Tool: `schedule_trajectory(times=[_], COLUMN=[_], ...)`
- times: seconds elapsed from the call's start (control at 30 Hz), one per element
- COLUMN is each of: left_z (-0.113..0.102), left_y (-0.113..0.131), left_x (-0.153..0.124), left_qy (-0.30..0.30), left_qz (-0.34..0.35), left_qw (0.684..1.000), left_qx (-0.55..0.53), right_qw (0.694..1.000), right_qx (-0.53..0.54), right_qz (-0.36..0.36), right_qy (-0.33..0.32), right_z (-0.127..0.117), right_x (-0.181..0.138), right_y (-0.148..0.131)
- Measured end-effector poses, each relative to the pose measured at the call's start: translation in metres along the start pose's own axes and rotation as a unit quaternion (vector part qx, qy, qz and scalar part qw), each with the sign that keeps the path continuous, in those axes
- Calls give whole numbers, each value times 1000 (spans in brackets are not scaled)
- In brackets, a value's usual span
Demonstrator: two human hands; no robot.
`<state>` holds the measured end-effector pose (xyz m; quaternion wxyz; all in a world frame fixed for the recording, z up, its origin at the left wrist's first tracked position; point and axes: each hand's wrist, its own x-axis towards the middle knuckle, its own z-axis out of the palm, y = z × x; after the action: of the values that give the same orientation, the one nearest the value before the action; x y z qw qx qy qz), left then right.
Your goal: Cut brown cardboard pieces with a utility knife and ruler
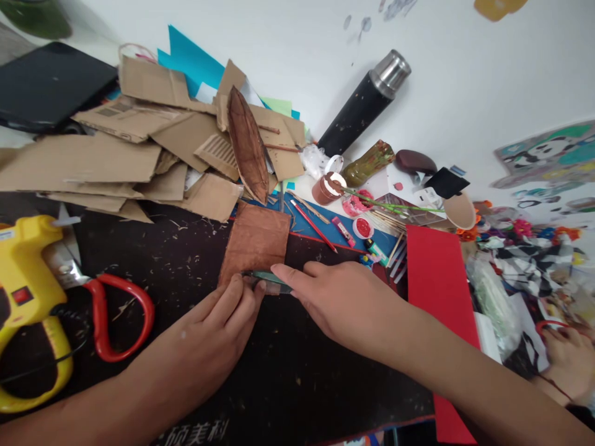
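Observation:
A square piece of brown-painted cardboard (257, 238) lies on the dark mat in front of me. My left hand (232, 313) is closed at its near edge, fingertips pinching the cardboard there. My right hand (341, 297) grips a slim green tool (264, 276), shaped like a utility knife, whose tip reaches the same edge beside my left fingers. A greyish, see-through strip shows just under the tool; what it belongs to is unclear. Beyond the square, a long brown leaf-shaped cardboard piece (248, 145) leans on a pile of cardboard scraps (93, 161).
At left lie a yellow glue gun (30, 266) and red-handled scissors (123, 316). Behind stand a black flask (357, 108) and an open paint jar (326, 189). A red pencil (313, 226) and red sheet (439, 297) lie rightward. Another person's hand (569, 359) is far right.

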<state>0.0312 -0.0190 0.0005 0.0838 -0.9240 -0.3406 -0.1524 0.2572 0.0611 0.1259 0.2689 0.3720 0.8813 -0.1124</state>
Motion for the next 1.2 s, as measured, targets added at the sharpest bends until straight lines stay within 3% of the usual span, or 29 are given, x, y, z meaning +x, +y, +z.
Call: schedule_trajectory(times=[0.67,1.2], left_z=[3,1], left_y=[0,-1], left_x=[-4,-7], left_qy=[-2,-27], left_qz=[-2,0], left_qw=[999,999], left_qx=[-34,-20], right_qw=[997,997], right_qx=[-39,59], right_qz=[28,47], right_qy=[-69,8], right_z=[-11,10], right_x=[-13,-34], right_y=[-2,20])
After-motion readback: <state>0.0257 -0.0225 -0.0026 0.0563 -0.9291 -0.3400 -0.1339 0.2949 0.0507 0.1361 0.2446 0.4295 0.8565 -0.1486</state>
